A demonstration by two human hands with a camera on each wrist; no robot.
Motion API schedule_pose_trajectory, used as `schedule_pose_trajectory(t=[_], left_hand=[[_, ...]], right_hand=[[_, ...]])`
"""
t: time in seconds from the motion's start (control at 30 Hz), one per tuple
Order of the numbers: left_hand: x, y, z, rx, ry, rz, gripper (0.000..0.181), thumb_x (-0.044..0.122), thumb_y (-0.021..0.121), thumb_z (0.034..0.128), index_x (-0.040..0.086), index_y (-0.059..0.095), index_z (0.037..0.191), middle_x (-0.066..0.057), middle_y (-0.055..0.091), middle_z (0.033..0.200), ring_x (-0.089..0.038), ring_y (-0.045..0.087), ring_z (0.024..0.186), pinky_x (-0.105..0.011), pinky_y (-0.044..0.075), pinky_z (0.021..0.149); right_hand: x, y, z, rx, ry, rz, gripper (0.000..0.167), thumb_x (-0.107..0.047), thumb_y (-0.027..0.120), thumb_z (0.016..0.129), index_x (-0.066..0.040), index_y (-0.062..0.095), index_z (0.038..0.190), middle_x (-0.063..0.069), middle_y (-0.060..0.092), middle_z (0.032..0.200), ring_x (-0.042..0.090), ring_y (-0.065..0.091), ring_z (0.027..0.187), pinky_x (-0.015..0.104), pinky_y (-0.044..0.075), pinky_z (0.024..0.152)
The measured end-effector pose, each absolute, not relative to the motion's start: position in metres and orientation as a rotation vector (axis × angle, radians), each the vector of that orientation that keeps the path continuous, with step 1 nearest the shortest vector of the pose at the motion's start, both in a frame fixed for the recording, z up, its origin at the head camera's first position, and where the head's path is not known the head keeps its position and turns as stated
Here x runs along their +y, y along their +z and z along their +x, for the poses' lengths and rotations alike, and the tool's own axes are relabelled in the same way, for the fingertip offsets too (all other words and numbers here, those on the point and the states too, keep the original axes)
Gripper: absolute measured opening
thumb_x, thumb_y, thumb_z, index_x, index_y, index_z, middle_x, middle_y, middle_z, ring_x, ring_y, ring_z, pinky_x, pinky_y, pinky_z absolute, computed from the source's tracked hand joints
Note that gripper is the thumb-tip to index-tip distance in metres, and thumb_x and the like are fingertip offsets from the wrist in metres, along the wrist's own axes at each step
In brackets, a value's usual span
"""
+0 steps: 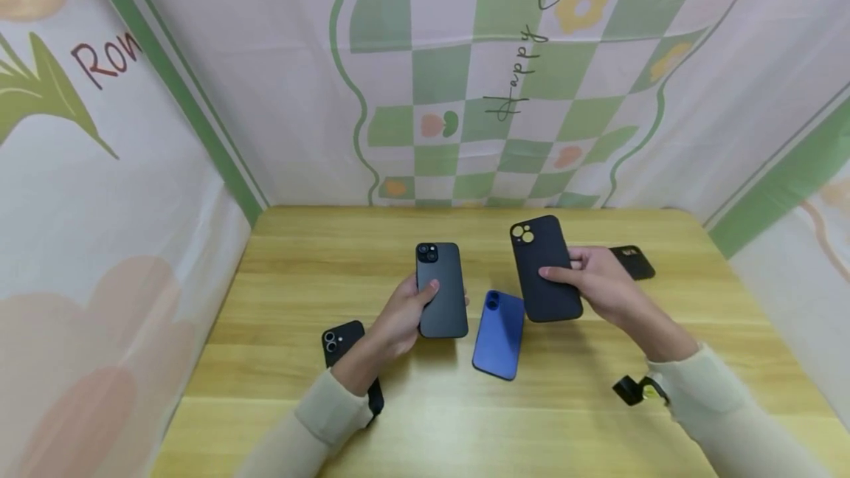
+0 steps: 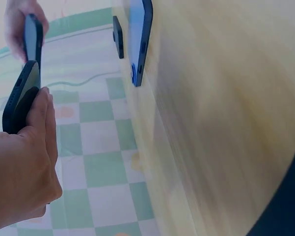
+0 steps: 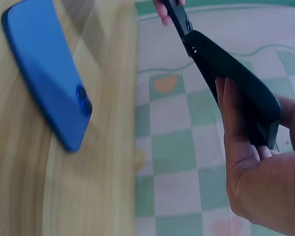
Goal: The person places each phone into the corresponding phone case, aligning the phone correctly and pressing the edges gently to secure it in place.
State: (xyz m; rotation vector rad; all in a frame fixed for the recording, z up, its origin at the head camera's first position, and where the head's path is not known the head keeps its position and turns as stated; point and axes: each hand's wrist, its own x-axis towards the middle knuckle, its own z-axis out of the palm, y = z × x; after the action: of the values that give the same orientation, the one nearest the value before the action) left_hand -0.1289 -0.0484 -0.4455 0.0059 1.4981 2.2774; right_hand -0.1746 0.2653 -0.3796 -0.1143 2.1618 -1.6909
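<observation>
My left hand [image 1: 401, 316] grips a dark grey phone [image 1: 443, 301] by its edges, thumb on its back, camera end up. In my right hand [image 1: 607, 282] is a black phone case [image 1: 541, 279] with round camera cut-outs; the thumb lies on its outer back and the fingers reach behind it. Both are raised above the table, apart in the head view. A blue phone [image 1: 499, 334] lies on the table between the hands. The right wrist view shows the case [image 3: 235, 73] from its edge, with fingers inside its hollow side.
Partly under my left forearm lies a black phone or case [image 1: 341, 338] with two camera rings. Behind my right hand, a small black case-like item [image 1: 636, 262] rests on the wooden table [image 1: 558, 419]. A patterned cloth [image 1: 438, 72] hangs at the table's back edge.
</observation>
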Motion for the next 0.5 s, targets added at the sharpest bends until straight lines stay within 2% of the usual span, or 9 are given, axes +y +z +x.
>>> schedule_pose_trajectory(t=[0.13, 0.2, 0.37, 0.43, 0.5], left_hand=[[-0.044, -0.448, -0.125, 1.480, 2.283, 0.007, 0.051, 0.017, 0.034, 0.1175, 0.006, 0.024, 0.166, -0.026, 0.061, 0.141, -0.037, 0.065, 0.129, -0.048, 0.055, 0.107], [-0.043, -0.448, -0.124, 1.464, 2.287, 0.021, 0.051, 0.017, 0.034, 0.1175, 0.006, 0.024, 0.166, -0.028, 0.061, 0.141, -0.038, 0.065, 0.128, -0.049, 0.055, 0.106], [-0.040, -0.445, -0.121, 1.416, 2.299, 0.052, 0.052, 0.020, 0.036, 0.1175, 0.005, 0.025, 0.166, -0.028, 0.056, 0.146, -0.039, 0.061, 0.132, -0.049, 0.054, 0.109], [-0.039, -0.443, -0.121, 1.412, 2.299, 0.043, 0.053, 0.024, 0.036, 0.1177, 0.005, 0.025, 0.165, -0.024, 0.054, 0.150, -0.036, 0.058, 0.135, -0.047, 0.051, 0.112], [-0.038, -0.442, -0.120, 1.412, 2.300, 0.032, 0.052, 0.029, 0.035, 0.1180, 0.004, 0.028, 0.164, -0.021, 0.052, 0.152, -0.034, 0.055, 0.139, -0.046, 0.049, 0.115]], right_hand=[[0.247, -0.380, -0.176, 2.100, -1.739, -0.162, 0.054, -0.004, 0.071, 0.100, 0.024, 0.048, 0.140, 0.008, 0.081, 0.094, 0.017, 0.079, 0.087, 0.031, 0.065, 0.079], [0.238, -0.380, -0.176, 2.070, -1.763, -0.190, 0.055, -0.002, 0.070, 0.100, 0.024, 0.046, 0.142, 0.009, 0.081, 0.096, 0.017, 0.079, 0.088, 0.031, 0.065, 0.079], [0.218, -0.380, -0.178, 2.015, -1.772, -0.240, 0.059, -0.001, 0.070, 0.100, 0.020, 0.043, 0.148, 0.008, 0.081, 0.103, 0.015, 0.078, 0.096, 0.030, 0.064, 0.085], [0.212, -0.380, -0.178, 2.034, -1.735, -0.271, 0.058, -0.003, 0.071, 0.100, 0.017, 0.046, 0.149, 0.003, 0.081, 0.095, 0.011, 0.076, 0.097, 0.027, 0.062, 0.088], [0.206, -0.380, -0.179, 2.075, -1.687, -0.307, 0.057, -0.006, 0.073, 0.099, 0.015, 0.051, 0.147, -0.006, 0.073, 0.075, 0.004, 0.071, 0.078, 0.022, 0.059, 0.090]])
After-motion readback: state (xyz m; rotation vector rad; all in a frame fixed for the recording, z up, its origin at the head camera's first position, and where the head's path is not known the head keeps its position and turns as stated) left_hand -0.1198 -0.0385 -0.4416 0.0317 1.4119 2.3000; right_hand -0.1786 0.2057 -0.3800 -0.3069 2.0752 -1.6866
